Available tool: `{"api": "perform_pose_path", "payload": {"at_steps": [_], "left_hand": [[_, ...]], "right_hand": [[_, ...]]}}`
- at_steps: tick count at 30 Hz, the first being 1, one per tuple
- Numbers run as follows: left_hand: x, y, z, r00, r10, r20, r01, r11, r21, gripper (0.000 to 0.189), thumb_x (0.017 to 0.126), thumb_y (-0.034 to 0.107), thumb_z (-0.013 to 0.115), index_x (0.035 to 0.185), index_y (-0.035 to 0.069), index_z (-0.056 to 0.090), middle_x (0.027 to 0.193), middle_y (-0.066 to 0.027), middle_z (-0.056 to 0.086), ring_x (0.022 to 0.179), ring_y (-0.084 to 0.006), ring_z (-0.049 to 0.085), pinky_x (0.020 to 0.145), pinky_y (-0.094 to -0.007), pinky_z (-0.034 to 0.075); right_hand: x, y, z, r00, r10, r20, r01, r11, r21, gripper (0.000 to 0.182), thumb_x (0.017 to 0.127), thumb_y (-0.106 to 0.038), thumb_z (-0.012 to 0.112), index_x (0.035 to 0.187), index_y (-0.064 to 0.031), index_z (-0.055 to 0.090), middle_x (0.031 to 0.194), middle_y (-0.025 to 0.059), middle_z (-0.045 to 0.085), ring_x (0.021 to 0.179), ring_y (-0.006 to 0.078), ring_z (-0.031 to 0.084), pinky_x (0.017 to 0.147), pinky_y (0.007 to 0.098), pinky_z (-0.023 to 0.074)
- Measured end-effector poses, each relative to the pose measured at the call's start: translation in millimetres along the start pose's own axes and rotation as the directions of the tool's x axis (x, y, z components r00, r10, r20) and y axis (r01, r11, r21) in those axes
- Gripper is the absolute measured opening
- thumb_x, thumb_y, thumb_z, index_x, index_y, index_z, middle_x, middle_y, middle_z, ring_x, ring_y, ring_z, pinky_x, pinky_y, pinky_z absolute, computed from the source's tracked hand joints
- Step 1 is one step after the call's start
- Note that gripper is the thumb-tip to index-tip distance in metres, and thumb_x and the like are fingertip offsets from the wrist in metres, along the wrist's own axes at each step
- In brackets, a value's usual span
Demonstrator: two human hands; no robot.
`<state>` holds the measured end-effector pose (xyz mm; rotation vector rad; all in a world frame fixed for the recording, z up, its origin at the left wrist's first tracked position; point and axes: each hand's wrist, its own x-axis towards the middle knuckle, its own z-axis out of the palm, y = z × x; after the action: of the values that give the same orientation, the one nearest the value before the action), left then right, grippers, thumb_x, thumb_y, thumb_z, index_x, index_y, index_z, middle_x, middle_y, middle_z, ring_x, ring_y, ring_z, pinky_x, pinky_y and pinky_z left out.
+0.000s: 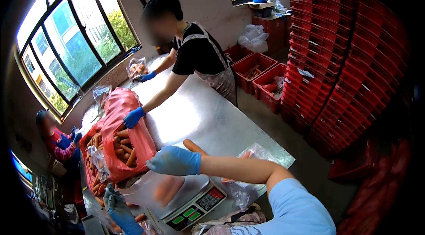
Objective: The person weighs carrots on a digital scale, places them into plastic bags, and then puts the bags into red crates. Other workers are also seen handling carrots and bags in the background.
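Note:
My right hand (176, 161), in a blue glove, is closed on one end of a clear plastic bag (142, 188) above the scale. My left hand (118, 205), gloved too, pinches the bag's other side at lower left. Blurred carrots (168, 189) show in the bag, over the pan of a digital scale (196, 206) with green displays. Just beyond my hands lies an open red mesh sack (124, 102) full of carrots (125, 148). A single carrot (194, 147) lies behind my right wrist. Another bag of carrots (244, 168) is partly hidden by my forearm.
Across the metal table (212, 112) a co-worker's gloved hand (133, 117) touches the sack; the other is at a bagged bunch of carrots (136, 69). Another person (61, 142) stands at far left. Red crates (318, 52) are stacked high at right, with more crates (254, 69) on the floor.

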<state>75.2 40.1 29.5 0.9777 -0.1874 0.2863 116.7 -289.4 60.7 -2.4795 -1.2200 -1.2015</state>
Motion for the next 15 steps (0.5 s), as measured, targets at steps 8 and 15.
{"api": "perform_pose_path", "payload": {"at_steps": [8, 15], "left_hand": [[-25, 0, 61, 0.983, 0.040, -0.176, 0.021, 0.943, 0.333, 0.038, 0.096, 0.021, 0.040, 0.113, -0.009, 0.055, 0.107, -0.0184, 0.061, 0.096, -0.0248, 0.059, 0.083, -0.0320, 0.051], [-20, -12, 68, 0.991, -0.114, -0.074, 0.135, 0.872, 0.470, 0.032, 0.091, 0.012, 0.048, 0.119, -0.001, 0.056, 0.116, -0.0111, 0.060, 0.100, -0.0148, 0.058, 0.090, -0.0293, 0.046]], "right_hand": [[13, -9, 20, 0.895, 0.369, -0.249, -0.296, 0.911, 0.287, 0.028, 0.076, -0.027, 0.063, 0.097, -0.0085, 0.059, 0.085, 0.0076, 0.059, 0.068, 0.0208, 0.057, 0.061, 0.0338, 0.0448], [10, -35, 42, 0.768, 0.583, 0.263, -0.525, 0.340, 0.780, 0.041, 0.074, -0.040, 0.071, 0.092, -0.0048, 0.061, 0.080, 0.0149, 0.063, 0.070, 0.0319, 0.061, 0.066, 0.0382, 0.0483]]}}
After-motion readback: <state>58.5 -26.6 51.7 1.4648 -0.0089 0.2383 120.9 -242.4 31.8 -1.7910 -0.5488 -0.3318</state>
